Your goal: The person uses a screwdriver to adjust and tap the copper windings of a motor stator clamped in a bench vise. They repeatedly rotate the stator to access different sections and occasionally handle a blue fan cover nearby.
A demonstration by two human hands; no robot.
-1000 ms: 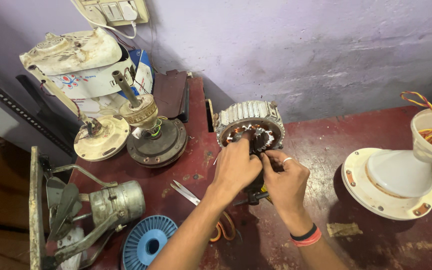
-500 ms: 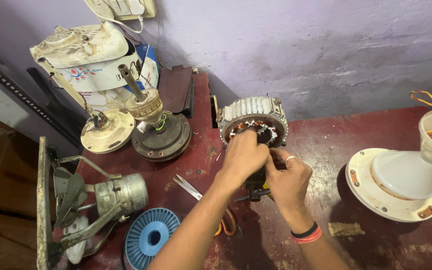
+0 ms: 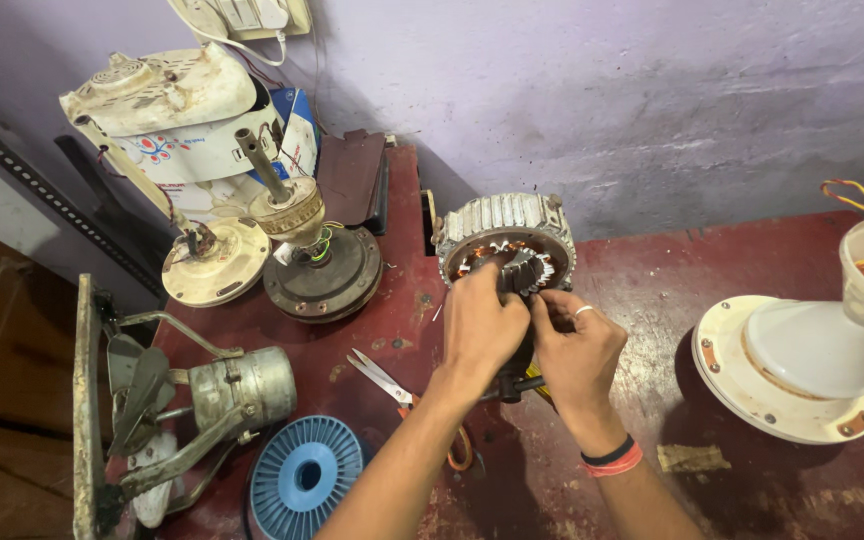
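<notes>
A: What fills the dark red bench (image 3: 652, 260)?

B: At its right end stands a white fan base (image 3: 787, 365) with coloured wires in the cup above it. On the left sit a cream fan housing (image 3: 157, 95), a small exhaust fan (image 3: 187, 405) lying in its frame, two round motor parts and a blue spool (image 3: 302, 478).

A: And in the middle?

B: A motor stator (image 3: 508, 245), standing on edge near the wall, its copper windings facing the camera. Both hands are at its front opening.

A: How is each grip?

B: The left hand (image 3: 479, 330) is curled, fingertips pinched on something at the core; what exactly is hidden. The right hand (image 3: 577, 350), with a ring and wristbands, pinches close beside it, touching the left.

A: Anything smaller?

B: Scissors (image 3: 384, 378) lie flat just left of the left forearm.
</notes>
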